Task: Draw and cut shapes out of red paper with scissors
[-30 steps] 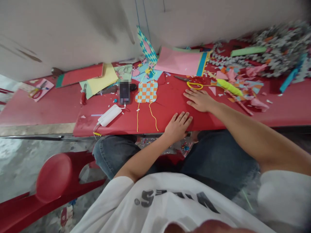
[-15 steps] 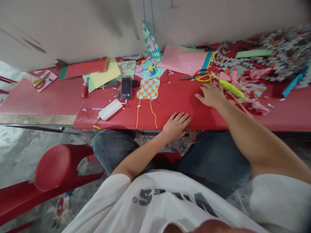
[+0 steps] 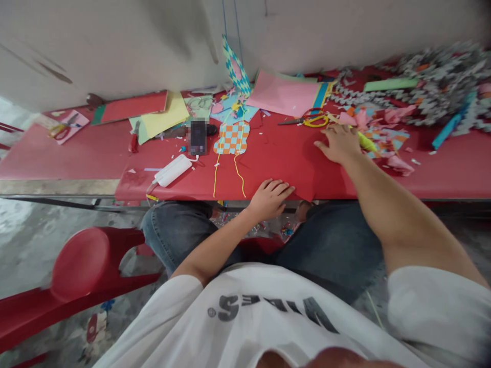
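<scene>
My left hand (image 3: 269, 198) lies flat at the front edge of the red table (image 3: 276, 148), fingers spread and holding nothing. Farther right, my right hand (image 3: 341, 143) rests palm down with its fingers apart. It partly covers a bright yellow bundle (image 3: 367, 142), perhaps yarn. Just beyond its fingertips are scissors (image 3: 315, 118) with yellow and red handles. To the left of my hands lies an orange-and-blue checkered paper piece (image 3: 231, 139), with yellow strings (image 3: 240, 176) running over it toward the table edge. A darker red area near my left hand may be a sheet; I cannot tell.
Pink paper (image 3: 280, 94), yellow paper (image 3: 169, 115) and a red folder (image 3: 132, 106) lie along the wall. A phone (image 3: 198, 137) is cabled to a white power bank (image 3: 173, 171). Grey paper scraps (image 3: 433, 76) pile up at right. A red chair (image 3: 80, 263) stands at left.
My right hand has shifted a little to the right and covers more of the yellow bundle. My left hand stays in nearly the same place. The view has moved slightly.
</scene>
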The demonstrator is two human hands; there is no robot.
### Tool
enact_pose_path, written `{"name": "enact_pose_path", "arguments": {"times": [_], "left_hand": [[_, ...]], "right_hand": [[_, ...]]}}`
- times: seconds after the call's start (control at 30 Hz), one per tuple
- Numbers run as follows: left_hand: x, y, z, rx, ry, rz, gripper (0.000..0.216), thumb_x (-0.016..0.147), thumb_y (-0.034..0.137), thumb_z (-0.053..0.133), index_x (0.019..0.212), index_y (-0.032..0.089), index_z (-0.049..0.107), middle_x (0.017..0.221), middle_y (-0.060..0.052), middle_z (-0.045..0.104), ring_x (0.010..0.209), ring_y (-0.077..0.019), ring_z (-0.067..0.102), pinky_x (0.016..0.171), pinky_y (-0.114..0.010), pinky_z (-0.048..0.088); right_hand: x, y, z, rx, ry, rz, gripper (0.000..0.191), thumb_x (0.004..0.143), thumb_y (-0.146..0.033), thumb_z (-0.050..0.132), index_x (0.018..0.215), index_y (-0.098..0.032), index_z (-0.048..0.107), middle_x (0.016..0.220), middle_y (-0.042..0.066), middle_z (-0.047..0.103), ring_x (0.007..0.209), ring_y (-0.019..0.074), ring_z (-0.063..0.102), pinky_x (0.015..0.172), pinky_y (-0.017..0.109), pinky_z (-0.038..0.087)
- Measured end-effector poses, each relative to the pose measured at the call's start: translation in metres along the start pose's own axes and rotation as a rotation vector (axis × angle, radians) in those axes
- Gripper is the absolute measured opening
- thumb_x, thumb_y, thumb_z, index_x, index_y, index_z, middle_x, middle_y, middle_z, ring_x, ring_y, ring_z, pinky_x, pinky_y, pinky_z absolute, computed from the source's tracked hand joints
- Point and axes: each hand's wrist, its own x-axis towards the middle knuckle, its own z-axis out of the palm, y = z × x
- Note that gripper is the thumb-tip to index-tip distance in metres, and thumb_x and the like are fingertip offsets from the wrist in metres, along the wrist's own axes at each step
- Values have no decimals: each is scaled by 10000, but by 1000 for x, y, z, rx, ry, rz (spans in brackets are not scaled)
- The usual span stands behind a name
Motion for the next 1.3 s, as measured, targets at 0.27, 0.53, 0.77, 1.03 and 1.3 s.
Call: {"name": "enact_pose_path", "arguments": {"times": [0.27,0.53,0.77,1.03,1.3], "left_hand": [[-17,-7,3,-26,40,-56,511,1084,303,621,1590,256,671,1463,-132,691,1387,-306,598,1271,-526,410],[-31,-17,3,-54,60,-88,355,1051,204,607,1353,265,784,1526,-114,674,1421,-304,594,1304,-547,372],[-25,-18,-7,-105,35,-98,413,1010,155,617,1400,221,737,1605,-130,661,1524,-298,590,1342,-542,392],[-38,-74,-97,-142,-55,41,405,1095,251,612,1491,227,694,1566,-104,703,1463,-272,674,1216,-464,541],[-42,-149,-114,-97,101,-27,263,1134,284,548,1220,194,780,1251,-100,845,1181,-284,799,1070,-498,588]], "right_hand": [[3,2,-6,-12,39,25,765,1121,-740,431,1537,-168,722,1669,225,593,1565,521,475,1272,767,356],[3,-5,-4,23,41,16,738,1122,-717,411,1523,-183,727,1662,212,598,1558,517,490,1275,778,366],[1,-51,-21,201,-36,-171,688,1122,-685,436,1567,-228,692,1604,157,665,1515,407,589,1308,627,465],[-16,-103,-30,298,-122,-345,554,1114,-633,487,1490,-323,750,1507,92,743,1450,374,655,1282,599,505],[41,-155,-14,413,-25,-25,548,1147,-619,488,1529,-280,687,1370,124,789,1241,346,754,1108,546,630]]}}
